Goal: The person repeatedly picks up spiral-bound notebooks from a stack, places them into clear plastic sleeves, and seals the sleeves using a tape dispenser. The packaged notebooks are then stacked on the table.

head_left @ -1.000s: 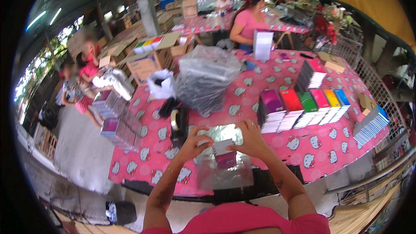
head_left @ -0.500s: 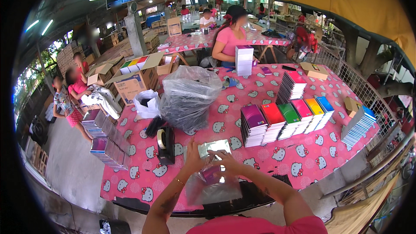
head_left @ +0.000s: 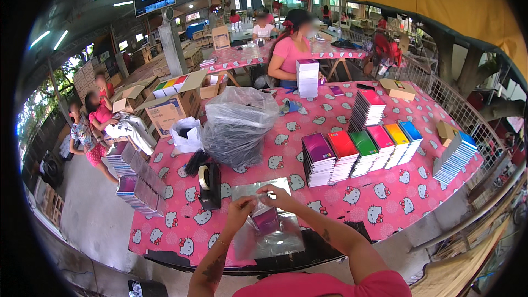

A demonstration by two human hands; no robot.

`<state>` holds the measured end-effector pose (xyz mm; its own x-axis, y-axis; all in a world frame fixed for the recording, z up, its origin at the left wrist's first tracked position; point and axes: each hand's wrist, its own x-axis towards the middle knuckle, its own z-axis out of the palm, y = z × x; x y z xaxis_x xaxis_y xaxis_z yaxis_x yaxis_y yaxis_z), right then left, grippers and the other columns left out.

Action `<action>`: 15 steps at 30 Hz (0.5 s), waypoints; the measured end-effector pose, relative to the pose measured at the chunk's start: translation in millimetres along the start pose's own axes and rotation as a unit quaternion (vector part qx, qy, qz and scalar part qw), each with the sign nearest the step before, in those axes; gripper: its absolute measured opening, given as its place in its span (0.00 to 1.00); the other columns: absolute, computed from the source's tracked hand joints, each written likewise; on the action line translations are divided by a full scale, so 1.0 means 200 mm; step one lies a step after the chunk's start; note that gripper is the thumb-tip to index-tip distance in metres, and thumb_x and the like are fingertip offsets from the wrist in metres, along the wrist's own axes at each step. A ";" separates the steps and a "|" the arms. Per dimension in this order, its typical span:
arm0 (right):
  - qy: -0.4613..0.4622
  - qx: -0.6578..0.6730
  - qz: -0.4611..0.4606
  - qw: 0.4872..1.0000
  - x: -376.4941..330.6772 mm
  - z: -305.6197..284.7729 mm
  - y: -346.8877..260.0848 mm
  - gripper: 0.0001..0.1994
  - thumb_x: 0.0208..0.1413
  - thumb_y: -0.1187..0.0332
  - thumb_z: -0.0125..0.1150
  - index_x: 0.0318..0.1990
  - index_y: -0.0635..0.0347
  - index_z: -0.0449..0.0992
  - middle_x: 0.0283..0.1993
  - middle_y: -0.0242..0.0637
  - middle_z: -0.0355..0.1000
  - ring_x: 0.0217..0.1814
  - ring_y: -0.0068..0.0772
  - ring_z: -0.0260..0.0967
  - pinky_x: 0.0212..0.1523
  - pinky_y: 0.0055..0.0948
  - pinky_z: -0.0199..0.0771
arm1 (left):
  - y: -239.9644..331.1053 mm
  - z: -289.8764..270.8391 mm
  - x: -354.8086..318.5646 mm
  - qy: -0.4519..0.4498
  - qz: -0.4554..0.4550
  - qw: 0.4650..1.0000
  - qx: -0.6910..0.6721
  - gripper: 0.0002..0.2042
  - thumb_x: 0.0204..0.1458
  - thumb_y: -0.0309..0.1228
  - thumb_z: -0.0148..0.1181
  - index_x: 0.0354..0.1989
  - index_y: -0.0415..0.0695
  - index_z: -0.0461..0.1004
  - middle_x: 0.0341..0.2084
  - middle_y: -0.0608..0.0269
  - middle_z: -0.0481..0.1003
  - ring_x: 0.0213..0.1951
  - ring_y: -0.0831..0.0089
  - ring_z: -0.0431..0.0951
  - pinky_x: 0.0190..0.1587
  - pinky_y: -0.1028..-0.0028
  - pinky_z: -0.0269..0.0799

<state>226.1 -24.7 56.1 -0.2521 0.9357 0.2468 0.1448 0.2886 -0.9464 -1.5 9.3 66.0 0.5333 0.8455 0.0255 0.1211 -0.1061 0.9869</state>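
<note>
- A worker's left hand (head_left: 240, 207) and right hand (head_left: 276, 194) both pinched the top edge of a clear plastic sleeve (head_left: 268, 230) at the near edge of the counter (head_left: 385, 203), apparently holding its mouth apart so the small purple notebook (head_left: 266, 220) could sit inside; the fingers of each hand were closed on the film, not on the notebook itself.
- The sleeve and its notebook lay just in front of the tape dispenser (head_left: 209, 182), which stood within easy reach of the left hand, probably for sealing.
- Right of the dispenser, a row of notebook stacks (head_left: 357, 154) ran in purple, red, green, pink, yellow and blue, seemingly sorted by colour so each could be picked in turn.
- Behind the dispenser sat a bulging clear plastic bag (head_left: 237, 126), its dark contents impossible to identify through the film.
- Farther right of the dispenser, another fanned stack of blue-edged notebooks (head_left: 454, 157) rested near the counter's far corner, beside a wire fence.
- Across the counter from the dispenser, a person in a pink top (head_left: 290, 55) sat behind a tall white stack (head_left: 307, 78); that person's hands were hidden by it.
- Left of the dispenser, beyond the counter's edge, more notebook piles (head_left: 135, 184) stood low, with two people near open cardboard boxes (head_left: 168, 107).
- Whether the sleeve held one notebook or several could not be made out, and glare on the plastic blurred its lower edge.
</note>
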 end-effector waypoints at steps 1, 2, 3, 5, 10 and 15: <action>0.003 -0.042 -0.031 0.999 0.01 0.00 -0.06 0.24 0.59 0.58 0.66 0.60 0.56 0.71 0.57 0.37 0.71 0.60 0.31 0.67 0.61 0.35 0.62 | 0.04 0.00 -0.03 0.015 0.057 0.996 0.065 0.15 0.58 0.32 0.63 0.51 0.38 0.77 0.39 0.59 0.80 0.42 0.72 0.79 0.44 0.70 0.74; -0.034 -0.014 0.004 0.999 -0.01 -0.02 -0.12 0.27 0.57 0.55 0.67 0.62 0.53 0.70 0.60 0.40 0.71 0.64 0.38 0.66 0.65 0.41 0.59 | 0.08 0.00 -0.07 0.030 0.114 0.985 0.130 0.15 0.58 0.31 0.63 0.51 0.38 0.78 0.42 0.56 0.80 0.44 0.70 0.80 0.46 0.69 0.74; -0.038 -0.075 -0.041 0.996 -0.05 -0.03 -0.18 0.28 0.56 0.55 0.68 0.62 0.55 0.70 0.60 0.41 0.70 0.64 0.39 0.66 0.65 0.41 0.60 | 0.13 0.01 -0.10 0.041 0.173 0.965 0.194 0.14 0.58 0.31 0.62 0.50 0.39 0.78 0.45 0.54 0.80 0.46 0.67 0.80 0.47 0.67 0.74; -0.049 -0.195 -0.127 0.971 -0.10 -0.05 -0.24 0.31 0.53 0.55 0.71 0.62 0.57 0.70 0.59 0.43 0.70 0.64 0.42 0.66 0.65 0.41 0.63 | 0.23 0.04 -0.18 0.071 0.269 0.889 0.363 0.15 0.56 0.33 0.63 0.49 0.40 0.78 0.49 0.52 0.78 0.53 0.63 0.77 0.49 0.66 0.73; -0.038 -0.334 -0.189 0.923 -0.13 -0.02 -0.18 0.19 0.50 0.61 0.71 0.48 0.57 0.76 0.50 0.40 0.72 0.55 0.47 0.68 0.54 0.44 0.68 | 0.17 0.04 -0.21 0.030 0.312 0.822 0.475 0.16 0.51 0.33 0.67 0.47 0.41 0.78 0.54 0.52 0.74 0.57 0.59 0.74 0.49 0.64 0.73; -0.001 -0.268 -0.166 0.949 -0.11 0.01 -0.21 0.15 0.51 0.69 0.67 0.47 0.58 0.75 0.39 0.41 0.74 0.42 0.47 0.72 0.43 0.40 0.72 | 0.21 0.01 -0.10 -0.019 0.188 0.932 0.308 0.12 0.51 0.29 0.66 0.43 0.41 0.79 0.39 0.53 0.80 0.42 0.57 0.81 0.41 0.62 0.75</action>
<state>222.9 -58.6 90.6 -0.3718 0.7745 0.5118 0.5229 0.6303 -0.5739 -6.0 -13.3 106.3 0.6624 0.6705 0.3342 0.3721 -0.6816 0.6300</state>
